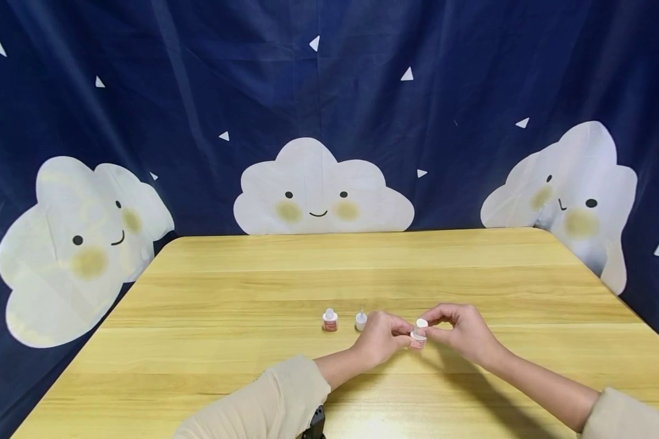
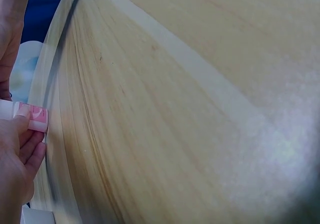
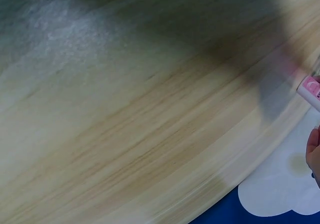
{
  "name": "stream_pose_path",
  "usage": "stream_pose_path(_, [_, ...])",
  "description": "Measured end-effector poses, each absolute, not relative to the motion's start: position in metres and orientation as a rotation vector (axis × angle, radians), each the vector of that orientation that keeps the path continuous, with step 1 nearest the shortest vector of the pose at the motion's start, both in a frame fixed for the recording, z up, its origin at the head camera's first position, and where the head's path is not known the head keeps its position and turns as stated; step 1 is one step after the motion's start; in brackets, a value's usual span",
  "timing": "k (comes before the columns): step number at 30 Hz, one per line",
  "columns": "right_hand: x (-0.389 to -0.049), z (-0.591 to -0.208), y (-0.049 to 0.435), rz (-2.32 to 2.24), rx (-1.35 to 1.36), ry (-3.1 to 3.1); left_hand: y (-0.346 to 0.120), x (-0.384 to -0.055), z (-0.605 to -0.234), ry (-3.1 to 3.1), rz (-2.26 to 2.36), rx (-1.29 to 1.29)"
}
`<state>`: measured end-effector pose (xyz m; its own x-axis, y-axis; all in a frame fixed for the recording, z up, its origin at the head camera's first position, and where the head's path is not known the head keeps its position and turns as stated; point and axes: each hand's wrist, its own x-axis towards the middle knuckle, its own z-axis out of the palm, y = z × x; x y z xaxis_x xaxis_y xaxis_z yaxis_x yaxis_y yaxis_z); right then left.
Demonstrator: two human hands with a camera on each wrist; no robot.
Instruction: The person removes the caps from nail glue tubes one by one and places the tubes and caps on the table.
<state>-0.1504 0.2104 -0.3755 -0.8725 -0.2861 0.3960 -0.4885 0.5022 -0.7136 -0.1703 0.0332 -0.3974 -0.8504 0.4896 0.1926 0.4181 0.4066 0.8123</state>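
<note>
Both hands meet over one small white bottle with a pink label [image 1: 418,342], slightly right of centre in the head view. My left hand [image 1: 381,336] grips the bottle's body between thumb and fingers; the left wrist view shows its thumb lying across the pink label [image 2: 38,115]. At the top, my right hand [image 1: 464,329] pinches the white cap [image 1: 421,324] with thumb and fingertips. Only part of the bottle [image 3: 310,89] shows at the right edge of the right wrist view.
Left of the hands stands another small bottle with a reddish label [image 1: 330,323] and a pale top. Beside it is a small white container with a thin upright tip [image 1: 360,319], close to my left hand. The wooden table [image 1: 225,292] ends at a dark blue cloud-print curtain [image 1: 198,91].
</note>
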Motion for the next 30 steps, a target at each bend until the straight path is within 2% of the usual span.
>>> stream_pose_path(30, [-0.1498,-0.3679,0.211,1.238,0.762,-2.517,0.0338,-0.1717,-0.3941,2.533,1.428,0.825])
